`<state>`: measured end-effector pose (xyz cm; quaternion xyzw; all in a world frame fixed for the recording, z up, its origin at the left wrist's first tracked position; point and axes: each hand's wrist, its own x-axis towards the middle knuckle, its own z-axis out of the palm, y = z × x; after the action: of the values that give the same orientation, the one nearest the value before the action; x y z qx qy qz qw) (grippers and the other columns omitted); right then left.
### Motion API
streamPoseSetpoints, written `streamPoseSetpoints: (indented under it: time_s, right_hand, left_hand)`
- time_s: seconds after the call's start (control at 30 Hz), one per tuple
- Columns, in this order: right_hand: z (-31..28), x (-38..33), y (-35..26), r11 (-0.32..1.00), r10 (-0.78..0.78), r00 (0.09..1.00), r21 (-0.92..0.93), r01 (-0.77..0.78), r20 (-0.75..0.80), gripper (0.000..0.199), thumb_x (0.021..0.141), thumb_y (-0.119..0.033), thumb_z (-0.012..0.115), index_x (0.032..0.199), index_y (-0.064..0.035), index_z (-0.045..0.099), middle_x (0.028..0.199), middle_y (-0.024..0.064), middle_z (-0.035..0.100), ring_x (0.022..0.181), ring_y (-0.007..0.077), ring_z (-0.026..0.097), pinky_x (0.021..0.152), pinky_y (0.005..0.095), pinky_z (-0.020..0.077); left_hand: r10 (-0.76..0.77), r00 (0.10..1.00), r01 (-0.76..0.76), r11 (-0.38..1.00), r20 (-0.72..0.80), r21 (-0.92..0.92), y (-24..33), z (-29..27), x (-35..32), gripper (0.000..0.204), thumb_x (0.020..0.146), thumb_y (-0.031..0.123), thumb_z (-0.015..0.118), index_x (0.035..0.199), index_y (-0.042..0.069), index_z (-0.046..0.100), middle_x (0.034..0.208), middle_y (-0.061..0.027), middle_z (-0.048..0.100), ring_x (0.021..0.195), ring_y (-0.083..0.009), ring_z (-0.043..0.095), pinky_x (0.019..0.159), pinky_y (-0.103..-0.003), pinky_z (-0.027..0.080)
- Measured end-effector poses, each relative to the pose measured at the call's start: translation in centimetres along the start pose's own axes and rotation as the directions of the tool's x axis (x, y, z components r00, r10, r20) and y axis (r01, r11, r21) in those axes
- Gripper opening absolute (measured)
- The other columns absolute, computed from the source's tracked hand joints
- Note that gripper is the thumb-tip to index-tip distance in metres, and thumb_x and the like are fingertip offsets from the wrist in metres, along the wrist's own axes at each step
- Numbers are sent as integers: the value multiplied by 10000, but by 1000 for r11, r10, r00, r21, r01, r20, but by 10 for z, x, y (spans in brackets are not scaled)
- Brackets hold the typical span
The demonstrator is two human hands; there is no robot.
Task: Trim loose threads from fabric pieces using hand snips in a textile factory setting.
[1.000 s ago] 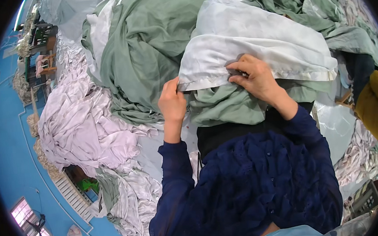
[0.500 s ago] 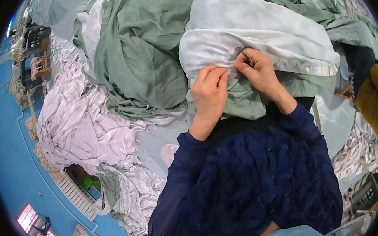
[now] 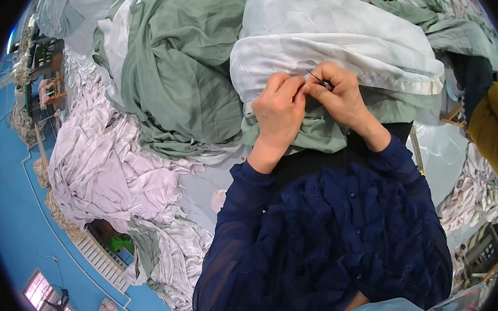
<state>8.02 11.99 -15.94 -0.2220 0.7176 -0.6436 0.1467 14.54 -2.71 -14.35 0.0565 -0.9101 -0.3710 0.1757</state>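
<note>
Across my lap lies a large cloth, its white satiny side (image 3: pixel 334 51) uppermost and a green side (image 3: pixel 316 130) showing below the edge. At that edge my left hand (image 3: pixel 279 110) is closed, thumb and fingertips pinching the white cloth. Right beside it my right hand (image 3: pixel 342 96) is closed round small dark thread snips (image 3: pixel 320 80), mostly hidden by the fingers, with a thin pointed tip sticking out up and left over the white cloth. The two hands' fingertips almost meet. What lies between them is too small to make out.
A big heap of green cloth (image 3: pixel 182 73) rises to the left, with pale lilac cloth (image 3: pixel 108 165) piled beside it on the grey floor (image 3: pixel 196 188). At the right edge is another person in a mustard sleeve (image 3: pixel 492 130), near a small wooden stool (image 3: pixel 453 117).
My hands have drawn closer together, the left turning more knuckles-up. The snips' tip now points up and left. The white cloth has shifted slightly left.
</note>
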Motion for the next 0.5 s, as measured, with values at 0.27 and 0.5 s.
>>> streamPoseSetpoints:
  time_s: [0.27,0.5]
  right_hand:
    - [-15,-8,-13,996,32,999,-87,-32,-1,218,865,-20,693,1079,-20,651,818,10,588,695,99,516,605,266,425]
    - [-13,-17,-36,775,-187,980,-601,193,72,311,801,-111,755,1099,-108,667,831,80,594,674,279,606,579,348,478]
  left_hand:
    - [-7,997,2,998,-80,-70,-5,1,-15,59,819,-9,682,860,27,659,819,-107,640,695,-302,647,589,-384,501]
    - [-215,977,210,963,-13,-167,1,-5,-21,38,889,-3,648,918,10,628,809,-124,634,630,-252,645,587,-368,500]
